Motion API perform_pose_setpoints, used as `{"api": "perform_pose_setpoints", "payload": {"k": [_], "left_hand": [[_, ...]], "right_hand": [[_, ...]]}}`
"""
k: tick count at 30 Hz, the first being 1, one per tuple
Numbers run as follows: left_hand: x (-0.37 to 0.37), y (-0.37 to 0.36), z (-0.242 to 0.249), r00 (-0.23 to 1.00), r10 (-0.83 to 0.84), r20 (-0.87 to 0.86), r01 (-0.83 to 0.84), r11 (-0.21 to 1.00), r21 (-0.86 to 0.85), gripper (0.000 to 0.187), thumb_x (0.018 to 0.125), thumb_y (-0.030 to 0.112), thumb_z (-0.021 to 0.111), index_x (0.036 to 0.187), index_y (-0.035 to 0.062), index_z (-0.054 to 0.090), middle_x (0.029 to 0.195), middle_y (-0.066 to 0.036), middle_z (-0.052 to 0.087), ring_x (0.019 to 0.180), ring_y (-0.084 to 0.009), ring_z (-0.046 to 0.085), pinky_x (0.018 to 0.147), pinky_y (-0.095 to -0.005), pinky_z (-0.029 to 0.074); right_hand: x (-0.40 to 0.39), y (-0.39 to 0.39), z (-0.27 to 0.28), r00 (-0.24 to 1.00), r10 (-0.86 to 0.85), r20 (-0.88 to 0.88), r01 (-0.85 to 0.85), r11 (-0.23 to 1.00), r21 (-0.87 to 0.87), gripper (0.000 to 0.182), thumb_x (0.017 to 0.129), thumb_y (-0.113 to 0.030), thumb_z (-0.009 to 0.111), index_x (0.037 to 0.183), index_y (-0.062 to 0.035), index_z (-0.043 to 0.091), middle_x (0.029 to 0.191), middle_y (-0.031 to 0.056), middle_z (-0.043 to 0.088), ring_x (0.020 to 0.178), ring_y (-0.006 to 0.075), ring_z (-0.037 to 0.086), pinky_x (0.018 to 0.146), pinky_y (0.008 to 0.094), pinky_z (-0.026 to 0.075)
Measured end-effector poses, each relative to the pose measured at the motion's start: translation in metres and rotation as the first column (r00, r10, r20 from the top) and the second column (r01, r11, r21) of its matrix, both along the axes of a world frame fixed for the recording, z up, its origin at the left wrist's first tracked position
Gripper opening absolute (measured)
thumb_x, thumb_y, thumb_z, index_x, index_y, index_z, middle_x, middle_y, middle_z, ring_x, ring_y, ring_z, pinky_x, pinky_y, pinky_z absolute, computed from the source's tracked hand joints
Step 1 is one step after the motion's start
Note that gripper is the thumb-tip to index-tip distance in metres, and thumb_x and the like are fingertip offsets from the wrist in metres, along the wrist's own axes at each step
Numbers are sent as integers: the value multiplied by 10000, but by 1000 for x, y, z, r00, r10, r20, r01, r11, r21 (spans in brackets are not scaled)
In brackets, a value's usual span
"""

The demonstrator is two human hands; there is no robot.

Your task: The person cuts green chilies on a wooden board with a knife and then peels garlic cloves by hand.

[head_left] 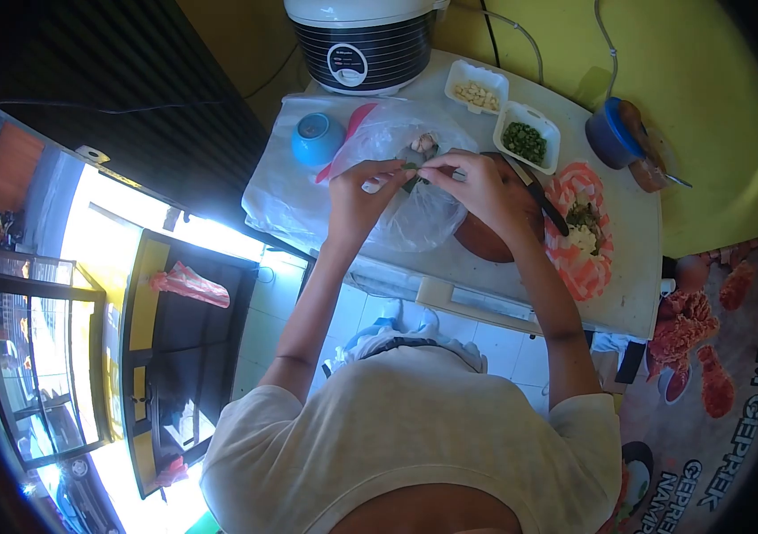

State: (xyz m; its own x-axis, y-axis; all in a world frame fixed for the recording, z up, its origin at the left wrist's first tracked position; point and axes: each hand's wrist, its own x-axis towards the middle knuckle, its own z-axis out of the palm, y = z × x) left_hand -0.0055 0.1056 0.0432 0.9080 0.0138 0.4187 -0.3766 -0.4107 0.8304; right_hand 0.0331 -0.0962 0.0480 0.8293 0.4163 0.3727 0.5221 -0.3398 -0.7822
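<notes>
My left hand [363, 191] and my right hand [470, 178] meet fingertip to fingertip above a clear plastic bag [428, 214]. Pinched between both sets of fingers is a small green piece [410, 166], too small to name surely. Inside the bag's opening, just beyond the fingers, lie whitish garlic bulbs [423, 142]. To the right of my right hand is a round brown cutting board [484, 233], partly covered by that forearm. A black-handled knife [550, 206] lies across the board's edge.
Foam trays hold peeled garlic cloves [477, 95] and chopped greens [524, 141]. Scraps lie on a red-striped plastic bag [566, 267] at right. A rice cooker [363, 53], a light-blue bowl [315, 140] and a blue-lidded tub [610, 133] stand around the white table [637, 294].
</notes>
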Motion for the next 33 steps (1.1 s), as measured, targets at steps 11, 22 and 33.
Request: {"api": "perform_pose_setpoints", "payload": {"k": [11, 22, 33], "left_hand": [[-4, 20, -11, 825, -424, -373, 394, 905, -158, 128, 869, 114, 720, 937, 13, 760, 855, -106, 732, 773, -151, 691, 733, -300, 555], [0, 4, -27, 838, -392, -378, 132, 820, -557, 304, 980, 230, 610, 1108, -35, 684, 974, -96, 710, 905, -140, 673, 824, -265, 540], [19, -50, -28, 793, -543, -276, 354, 780, -516, 306, 978, 203, 616, 1133, -58, 652, 998, -80, 688, 904, -112, 640, 813, -253, 530]], "right_hand": [[-19, -18, 1, 927, 296, -229, -305, 952, -1, 184, 895, -148, 699, 1020, -13, 719, 926, 94, 696, 822, 172, 639, 753, 292, 489], [-3, -8, -17, 999, 3, 48, -7, 997, 78, 178, 896, -141, 697, 1024, -22, 729, 866, 77, 672, 806, 164, 637, 751, 284, 490], [-20, -84, -3, 955, -247, -166, 278, 941, 194, 185, 923, -99, 661, 1080, -18, 713, 939, 44, 719, 777, 110, 634, 717, 250, 517]]}}
